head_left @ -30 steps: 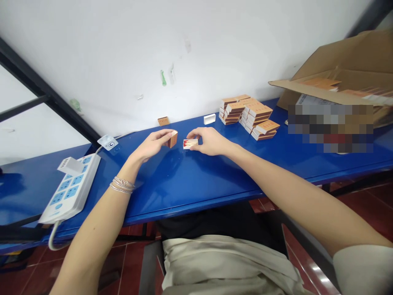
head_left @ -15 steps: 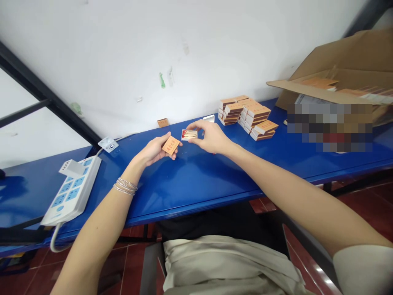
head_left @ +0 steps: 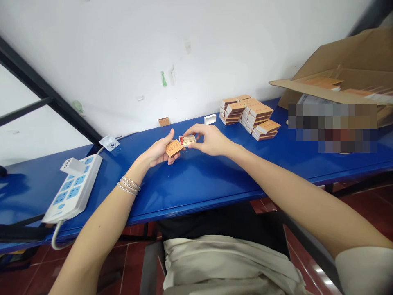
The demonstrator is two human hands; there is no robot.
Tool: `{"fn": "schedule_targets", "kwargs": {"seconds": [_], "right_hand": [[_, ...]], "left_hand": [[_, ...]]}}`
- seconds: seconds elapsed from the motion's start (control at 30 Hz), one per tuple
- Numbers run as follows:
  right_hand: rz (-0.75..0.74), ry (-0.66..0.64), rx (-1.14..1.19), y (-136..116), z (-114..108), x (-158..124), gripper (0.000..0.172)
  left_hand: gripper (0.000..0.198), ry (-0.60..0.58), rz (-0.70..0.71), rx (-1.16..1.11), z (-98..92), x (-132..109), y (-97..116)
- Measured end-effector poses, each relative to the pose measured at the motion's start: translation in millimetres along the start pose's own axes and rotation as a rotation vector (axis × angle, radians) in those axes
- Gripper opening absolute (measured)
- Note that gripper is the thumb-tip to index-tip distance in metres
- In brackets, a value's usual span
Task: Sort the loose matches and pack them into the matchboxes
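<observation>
My left hand [head_left: 160,151] holds an orange matchbox sleeve [head_left: 174,148] with printed characters, its thumb raised at the side. Between the thumb and fingers of my right hand [head_left: 208,140] is a white matchbox tray [head_left: 191,144] filled with red-tipped matches [head_left: 186,140]. The tray's left end meets the sleeve's right end; whether it has entered the opening I cannot tell. Both are held above the blue table. Behind my hands, a white empty-looking tray [head_left: 210,119] and another orange sleeve [head_left: 164,121] stand near the wall.
Stacks of orange matchboxes [head_left: 258,111] stand at the back right. Beyond them is an open cardboard box [head_left: 325,61] with more matchboxes inside. A white power strip [head_left: 76,190] lies on the left of the blue table [head_left: 196,188], near a small white device [head_left: 109,143].
The matchbox tray and the sleeve have come together, with my left hand moving slightly right and my right hand slightly left. The white tray at the back is now less covered.
</observation>
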State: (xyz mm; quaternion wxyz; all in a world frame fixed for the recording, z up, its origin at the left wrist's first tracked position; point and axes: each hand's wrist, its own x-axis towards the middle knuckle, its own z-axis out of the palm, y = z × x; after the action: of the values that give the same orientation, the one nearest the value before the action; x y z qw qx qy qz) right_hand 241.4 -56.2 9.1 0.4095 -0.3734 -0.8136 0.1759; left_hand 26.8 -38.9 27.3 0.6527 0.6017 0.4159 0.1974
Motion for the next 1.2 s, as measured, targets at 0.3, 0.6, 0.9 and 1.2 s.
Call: {"fn": "schedule_targets", "kwargs": {"seconds": [0.3,0.6,0.9,1.2], "right_hand": [[0.106,-0.010,0.120,-1.4,-0.7,0.8,0.041],[0.427,0.019,0.285,-10.0,18.3,2.4,0.031],[0.476,-0.075,0.541,-11.5,12.4,-0.3,0.017],[0.502,-0.104,0.688,-11.6,14.6,-1.6,0.017]], "left_hand": [[0.063,0.005,0.042,0.022,6.1,-0.6,0.6],[0.059,0.053,0.084,-0.021,18.9,3.3,-1.8],[0.064,0.047,0.084,-0.014,24.0,1.0,0.0],[0.069,0.048,0.122,0.020,31.5,0.8,-2.1]]}}
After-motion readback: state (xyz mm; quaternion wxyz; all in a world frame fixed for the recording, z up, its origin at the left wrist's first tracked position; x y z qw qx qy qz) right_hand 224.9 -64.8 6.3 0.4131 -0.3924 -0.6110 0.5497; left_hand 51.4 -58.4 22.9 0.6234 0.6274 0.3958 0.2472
